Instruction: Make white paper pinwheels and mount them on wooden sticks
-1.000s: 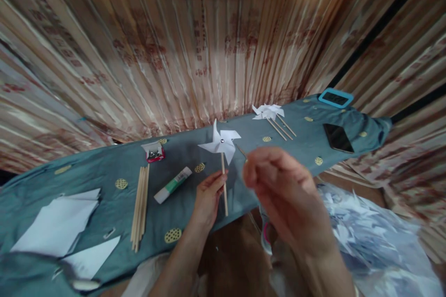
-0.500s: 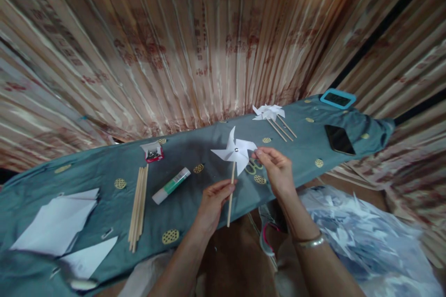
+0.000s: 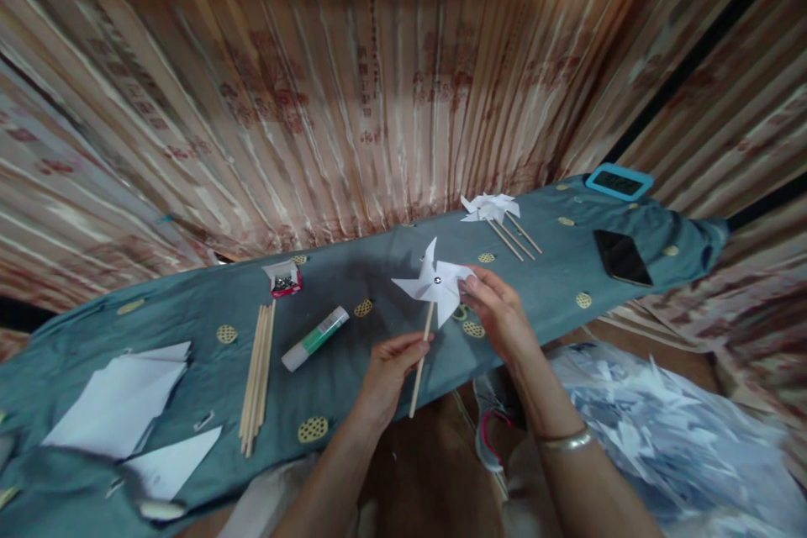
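Note:
A white paper pinwheel (image 3: 435, 282) with a metal pin at its centre faces me, mounted on a thin wooden stick (image 3: 418, 380). My left hand (image 3: 391, 370) pinches that stick just below the blades. The fingers of my right hand (image 3: 498, 307) are closed on the tip of the pinwheel's right blade. Behind the right hand, the yellow-green handles of what look like scissors (image 3: 461, 313) are mostly hidden. Farther back lie several finished pinwheels (image 3: 490, 207) in a pile, their sticks pointing toward me.
On the green cloth-covered table (image 3: 353, 387) lie a glue stick (image 3: 315, 339), wooden sticks (image 3: 257, 378), a small red box of pins (image 3: 285, 281), white paper sheets (image 3: 119, 403), a phone (image 3: 622, 257) and a blue-framed clock (image 3: 619, 181). A plastic bag of paper scraps (image 3: 661, 429) sits at lower right.
The view has shifted slightly, so everything sits a little more to the right. My right fingers have moved farther over the blade; the left hand keeps its pinch on the stick.

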{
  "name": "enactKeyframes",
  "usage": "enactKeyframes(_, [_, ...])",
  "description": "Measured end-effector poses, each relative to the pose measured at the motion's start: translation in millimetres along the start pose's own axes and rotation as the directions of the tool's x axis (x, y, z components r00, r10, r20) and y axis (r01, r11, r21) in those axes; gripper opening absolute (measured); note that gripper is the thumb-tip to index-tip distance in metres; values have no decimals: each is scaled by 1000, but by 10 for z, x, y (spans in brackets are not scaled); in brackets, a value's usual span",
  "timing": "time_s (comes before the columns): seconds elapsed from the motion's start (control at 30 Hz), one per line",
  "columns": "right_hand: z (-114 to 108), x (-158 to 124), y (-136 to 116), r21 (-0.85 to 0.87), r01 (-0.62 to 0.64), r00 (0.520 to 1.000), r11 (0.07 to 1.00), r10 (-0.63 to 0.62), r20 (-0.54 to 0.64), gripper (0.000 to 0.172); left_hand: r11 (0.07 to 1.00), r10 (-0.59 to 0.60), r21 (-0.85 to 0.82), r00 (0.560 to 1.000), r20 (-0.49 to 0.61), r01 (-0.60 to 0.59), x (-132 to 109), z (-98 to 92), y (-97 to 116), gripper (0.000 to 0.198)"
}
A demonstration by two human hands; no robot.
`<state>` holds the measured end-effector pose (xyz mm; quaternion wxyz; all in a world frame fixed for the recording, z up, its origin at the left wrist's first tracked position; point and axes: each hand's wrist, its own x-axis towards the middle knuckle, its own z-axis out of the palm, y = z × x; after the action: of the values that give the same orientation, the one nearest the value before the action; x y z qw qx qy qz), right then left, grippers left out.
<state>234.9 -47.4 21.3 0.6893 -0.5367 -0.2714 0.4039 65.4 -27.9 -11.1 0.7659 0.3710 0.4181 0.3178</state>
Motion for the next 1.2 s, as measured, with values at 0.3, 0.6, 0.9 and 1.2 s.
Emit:
enactKeyframes(0.3, [-6,22,29,125,-112,993,986,115,-16,41,996,-7,94,999,37,4,-24,6,-26,33])
enactKeyframes(0.6, [-238,58,-157,-132,36,997,991,-26,76,34,982,-8,187,997,76,-6,-33,10,-10,30])
enactKeyframes(0.9, [-393,53,-160,-155,-46,992,987,64,113,28,973,4,227,993,117,-31,-3,10,-42,26])
enactKeyframes(1.2, [-299,64,-152,-129,-103,987,986,117,107,28,978,-8,206,994,111,-15,3,52,-35,25])
